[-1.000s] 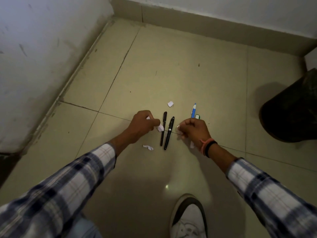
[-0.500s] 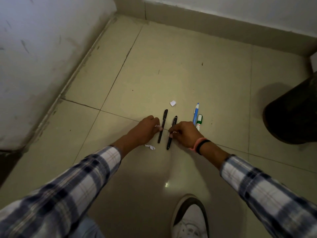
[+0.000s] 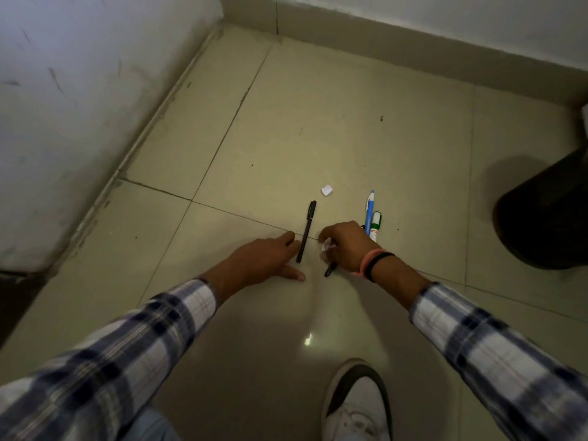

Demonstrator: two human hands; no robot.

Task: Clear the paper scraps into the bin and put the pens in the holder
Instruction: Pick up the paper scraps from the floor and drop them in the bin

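While the dark bin (image 3: 547, 211) sits at right, contents unseen, the right hand (image 3: 348, 246) clenches crumpled white scraps (image 3: 327, 247) and a black pen (image 3: 330, 269); the left hand (image 3: 264, 261) lies spread beside another black pen (image 3: 307, 230) on the floor (image 3: 350, 138).

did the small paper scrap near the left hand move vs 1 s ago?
Cannot tell where it went. It no longer shows on the floor tile; the left hand now covers that spot beside the black pen. The far scrap is unmoved.

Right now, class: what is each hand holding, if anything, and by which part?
The right hand grips a black pen along its upper barrel, with crumpled paper against its fingers. The left hand holds nothing.
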